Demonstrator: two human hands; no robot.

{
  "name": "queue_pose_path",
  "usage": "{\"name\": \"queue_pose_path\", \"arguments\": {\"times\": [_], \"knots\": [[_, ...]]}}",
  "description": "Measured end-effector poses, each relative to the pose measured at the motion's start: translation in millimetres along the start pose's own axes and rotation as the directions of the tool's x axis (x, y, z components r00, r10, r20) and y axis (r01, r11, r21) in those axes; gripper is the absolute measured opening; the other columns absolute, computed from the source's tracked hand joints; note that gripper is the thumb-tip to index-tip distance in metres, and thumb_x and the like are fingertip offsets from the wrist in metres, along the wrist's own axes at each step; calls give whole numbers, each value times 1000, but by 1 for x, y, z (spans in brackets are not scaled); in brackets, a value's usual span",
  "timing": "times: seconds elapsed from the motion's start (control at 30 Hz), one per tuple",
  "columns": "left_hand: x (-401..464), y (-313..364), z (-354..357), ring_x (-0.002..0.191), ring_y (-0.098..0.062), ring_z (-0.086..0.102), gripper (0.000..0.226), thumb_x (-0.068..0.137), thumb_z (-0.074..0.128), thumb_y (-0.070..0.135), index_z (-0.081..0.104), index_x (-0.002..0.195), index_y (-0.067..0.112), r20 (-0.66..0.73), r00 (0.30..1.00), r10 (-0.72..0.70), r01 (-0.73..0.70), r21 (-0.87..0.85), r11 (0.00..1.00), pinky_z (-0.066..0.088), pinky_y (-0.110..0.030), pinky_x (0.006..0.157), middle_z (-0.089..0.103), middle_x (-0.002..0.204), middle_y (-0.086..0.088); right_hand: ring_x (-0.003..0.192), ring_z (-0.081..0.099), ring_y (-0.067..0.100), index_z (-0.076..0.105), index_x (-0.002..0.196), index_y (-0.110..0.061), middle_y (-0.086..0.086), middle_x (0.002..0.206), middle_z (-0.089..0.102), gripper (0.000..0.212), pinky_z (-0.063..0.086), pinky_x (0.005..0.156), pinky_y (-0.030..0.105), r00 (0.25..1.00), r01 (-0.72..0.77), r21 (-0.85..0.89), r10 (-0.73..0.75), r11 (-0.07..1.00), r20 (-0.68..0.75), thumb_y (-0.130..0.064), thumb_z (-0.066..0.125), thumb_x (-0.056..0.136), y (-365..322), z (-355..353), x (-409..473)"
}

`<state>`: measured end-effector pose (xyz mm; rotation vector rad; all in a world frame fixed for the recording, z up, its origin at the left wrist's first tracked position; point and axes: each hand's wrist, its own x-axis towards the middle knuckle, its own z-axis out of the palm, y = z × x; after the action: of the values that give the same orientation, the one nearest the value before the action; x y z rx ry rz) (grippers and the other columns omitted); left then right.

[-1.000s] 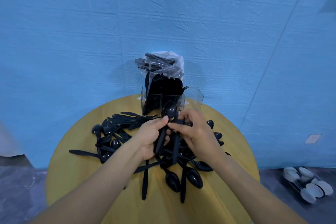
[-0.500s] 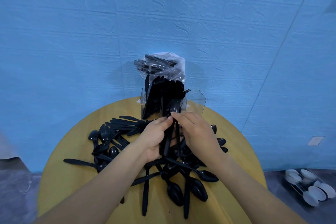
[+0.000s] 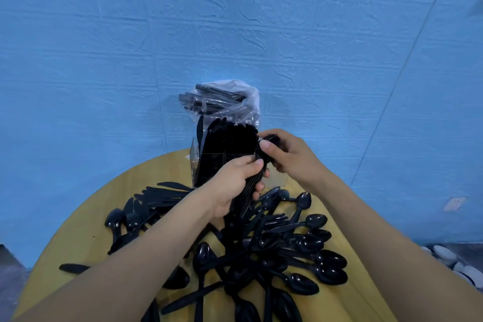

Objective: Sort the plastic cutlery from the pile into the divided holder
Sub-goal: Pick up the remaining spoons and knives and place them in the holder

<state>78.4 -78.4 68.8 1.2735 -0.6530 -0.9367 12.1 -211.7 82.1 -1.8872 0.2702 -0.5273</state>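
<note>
holder (image 3: pixel 194 159) at table's (image 3: pixel 78 230) far edge partly full | left hand (image 3: pixel 230 185) gripped, right hand (image 3: pixel 290 157) pinched spoon bundle (image 3: pixel 248 191), I think | big pile (image 3: pixel 274 248) left mid-table

Cutlery pile (image 3: pixel 264 248): glossy black plastic. Holder (image 3: pixel 194 165): clear, smooth plastic; crinkled transparent bag (image 3: pixel 235 102) above it. Desk (image 3: pixel 78 238): matt yellow wood.

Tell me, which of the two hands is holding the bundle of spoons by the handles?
The left hand: it grips the handles of the spoon bundle, while the right hand pinches the bowl ends beside the clear holder.
</note>
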Motion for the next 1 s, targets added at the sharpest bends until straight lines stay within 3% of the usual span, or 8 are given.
{"name": "queue_pose_path", "arguments": {"times": [0.07,0.2,0.3,0.37,0.43,0.6,0.9,1.0], "knots": [[14,5,3,53,-13,46,24,101,39,18,54,84,10,44,999,16,-22,125,992,40,-21,48,52,79,-10,47,41,1,61,92,-11,1,67,50,2,34,45,11,1000,11,60,-10,998,-26,-13,60,91,1,-13,8],[51,10,12,74,-14,59,30,103,33,23,60,91,13,63,990,129,-143,393,908,51,-28,71,62,86,-2,52,42,9,56,80,-14,10,69,53,12,33,44,13,991,18,44,-12,999,-133,-8,60,90,10,-42,24],[73,3,3,99,-20,55,31,102,32,24,60,109,12,119,938,325,-264,853,449,43,-37,93,61,106,-5,56,45,10,57,77,-17,4,69,56,15,34,46,14,951,19,-48,-33,999,-306,-9,62,89,19,-70,36],[78,-4,-7,115,-17,48,33,100,35,20,51,128,15,206,912,354,-267,955,131,37,-32,98,53,126,-1,57,47,7,58,76,-19,0,70,56,16,36,52,17,902,31,-84,-64,996,-426,-11,64,88,26,-88,44],[79,-13,-13,124,-15,40,39,98,38,19,41,137,18,247,899,362,-243,968,-57,34,-28,101,43,137,4,63,52,11,57,74,-23,-3,72,59,17,40,60,26,836,35,-133,-102,990,-539,-15,65,87,33,-96,52],[75,-25,-20,131,-11,30,45,99,35,23,30,143,20,206,889,410,-163,977,-138,27,-24,105,33,145,7,77,55,16,57,88,-14,-9,73,58,7,43,72,32,740,-13,-324,-209,946,-639,-20,59,91,46,-76,67],[70,-31,-24,136,-11,24,53,99,35,19,19,149,18,237,891,387,-178,967,-184,21,-23,111,24,152,6,94,48,33,49,87,-22,2,87,58,27,41,80,41,903,-97,-573,-170,814,-394,-33,30,102,81,-13,78],[69,-32,-24,138,-12,24,56,98,38,19,17,150,17,241,888,391,-180,966,-186,20,-23,112,23,153,4,118,35,31,52,120,-26,-3,121,57,38,25,90,39,934,-215,-604,-18,767,-356,-41,21,102,74,-15,67]]}}
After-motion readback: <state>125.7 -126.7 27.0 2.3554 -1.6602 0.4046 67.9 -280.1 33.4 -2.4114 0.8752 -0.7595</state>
